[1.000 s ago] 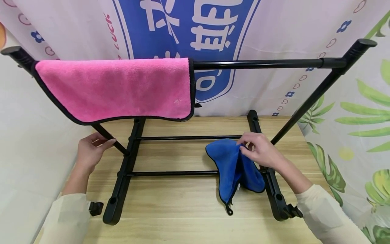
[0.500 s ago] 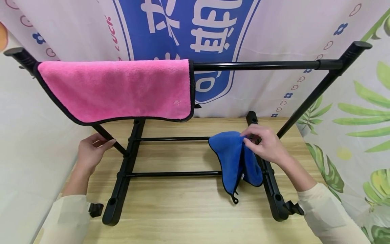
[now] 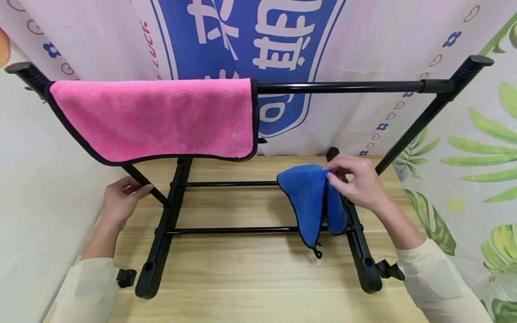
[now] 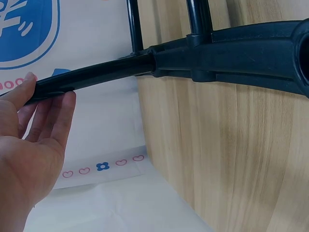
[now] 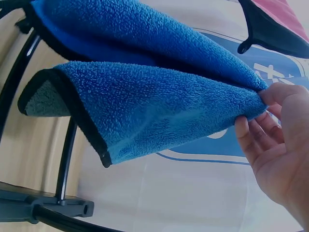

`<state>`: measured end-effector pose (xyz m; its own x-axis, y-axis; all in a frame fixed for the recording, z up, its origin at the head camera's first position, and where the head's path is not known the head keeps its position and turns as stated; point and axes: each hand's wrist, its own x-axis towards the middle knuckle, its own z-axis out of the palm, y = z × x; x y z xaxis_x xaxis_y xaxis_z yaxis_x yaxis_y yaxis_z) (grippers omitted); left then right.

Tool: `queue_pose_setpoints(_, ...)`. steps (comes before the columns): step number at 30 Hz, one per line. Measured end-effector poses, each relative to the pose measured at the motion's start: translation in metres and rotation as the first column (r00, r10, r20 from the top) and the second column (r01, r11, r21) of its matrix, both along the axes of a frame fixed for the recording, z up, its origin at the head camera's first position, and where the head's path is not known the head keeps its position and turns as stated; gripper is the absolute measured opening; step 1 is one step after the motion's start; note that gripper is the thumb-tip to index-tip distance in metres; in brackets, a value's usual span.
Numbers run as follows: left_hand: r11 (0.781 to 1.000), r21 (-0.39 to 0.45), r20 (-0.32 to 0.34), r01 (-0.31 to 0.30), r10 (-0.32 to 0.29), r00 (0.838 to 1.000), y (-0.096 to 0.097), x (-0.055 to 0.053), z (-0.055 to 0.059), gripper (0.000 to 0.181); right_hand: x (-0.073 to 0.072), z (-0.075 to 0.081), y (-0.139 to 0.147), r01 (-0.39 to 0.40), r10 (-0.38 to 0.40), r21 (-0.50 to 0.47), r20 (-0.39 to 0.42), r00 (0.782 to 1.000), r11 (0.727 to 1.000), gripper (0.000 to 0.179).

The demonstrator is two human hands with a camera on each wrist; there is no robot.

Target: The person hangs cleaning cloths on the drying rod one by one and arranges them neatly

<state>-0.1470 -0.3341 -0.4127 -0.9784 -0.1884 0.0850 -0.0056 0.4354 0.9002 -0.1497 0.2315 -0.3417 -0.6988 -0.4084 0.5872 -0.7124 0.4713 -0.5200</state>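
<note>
The right hand (image 3: 355,181) pinches the gathered upper edge of the blue cloth (image 3: 308,193) between thumb and fingertips; the cloth hangs from that grip in loose folds, with a black hanging loop at its lower corner. The left hand (image 3: 121,199) holds the left post (image 4: 111,71) of the black rack between thumb and fingers. Seen from the head, the blue cloth lies across the right part of the lower bars (image 3: 230,231), though whether it brushes them cannot be told. Above, the pink towel (image 3: 153,121) is draped over the left part of the top bar (image 3: 343,87), while the right part of that bar is bare. The rack's right foot (image 3: 367,264) rests on the bench (image 3: 250,287), before the printed backdrop (image 3: 355,36). What has just changed is the right hand's place: it has come up and farther forward, carrying the cloth along, which seems to leave the cloth lifted but not yet draped. Against the earlier frame, the loop sits higher in view and the folds hang narrower; the left hand and the pink towel look unmoved.
</note>
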Motion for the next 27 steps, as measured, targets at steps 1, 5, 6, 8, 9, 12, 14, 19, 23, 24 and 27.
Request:
queue_pose_setpoints(1, 1.000, -0.001, 0.000, -0.001, 0.001, 1.000, 0.000, 0.000, 0.000, 0.015, 0.000, 0.001, 0.000, 0.002, -0.002, -0.006, -0.005, 1.000, 1.000, 0.021)
queue_pose_setpoints(5, 0.999, -0.043, 0.009, -0.011, 0.011, 1.000, 0.001, 0.000, -0.001, 0.022, 0.000, 0.007, 0.000, 0.016, -0.017, -0.038, -0.024, 1.000, 0.999, 0.019)
queue_pose_setpoints(6, 0.998, -0.056, 0.012, -0.015, 0.016, 1.000, 0.002, 0.001, 0.000, 0.022, 0.000, 0.009, 0.000, 0.020, -0.021, -0.044, -0.032, 0.999, 0.999, 0.019)
queue_pose_setpoints(8, 0.997, -0.078, 0.018, -0.026, 0.027, 0.999, 0.003, 0.001, 0.000, 0.024, 0.000, 0.013, 0.001, 0.018, -0.021, -0.063, -0.048, 0.999, 0.998, 0.019)
queue_pose_setpoints(9, 0.996, -0.089, 0.020, -0.032, 0.034, 0.999, 0.003, 0.001, 0.000, 0.025, 0.000, 0.015, 0.001, 0.015, -0.019, -0.078, -0.054, 0.998, 0.997, 0.018)
queue_pose_setpoints(12, 0.992, -0.117, 0.018, -0.046, 0.049, 0.999, 0.004, 0.002, -0.001, 0.026, -0.001, 0.021, 0.001, 0.014, -0.023, -0.135, -0.065, 0.998, 0.991, 0.017)
queue_pose_setpoints(14, 0.990, -0.130, 0.010, -0.052, 0.054, 0.998, 0.005, 0.002, 0.000, 0.027, -0.001, 0.025, 0.001, 0.018, -0.031, -0.183, -0.064, 0.997, 0.983, 0.017)
queue_pose_setpoints(19, 0.991, -0.116, -0.003, -0.061, 0.061, 0.998, 0.007, 0.002, 0.001, 0.026, -0.001, 0.035, -0.001, 0.053, -0.074, -0.269, -0.067, 0.995, 0.962, 0.013)
queue_pose_setpoints(23, 0.992, -0.102, -0.001, -0.073, 0.073, 0.997, 0.008, 0.004, 0.001, 0.025, -0.002, 0.045, -0.002, 0.092, -0.121, -0.313, -0.076, 0.990, 0.945, 0.009)
queue_pose_setpoints(24, 0.991, -0.106, -0.002, -0.077, 0.077, 0.997, 0.008, 0.004, 0.001, 0.025, -0.002, 0.048, -0.002, 0.098, -0.129, -0.330, -0.074, 0.989, 0.939, 0.008)
queue_pose_setpoints(27, 0.987, -0.128, -0.012, -0.093, 0.092, 0.996, 0.010, 0.004, 0.002, 0.027, -0.002, 0.055, -0.004, 0.117, -0.157, -0.406, -0.067, 0.985, 0.906, 0.008)
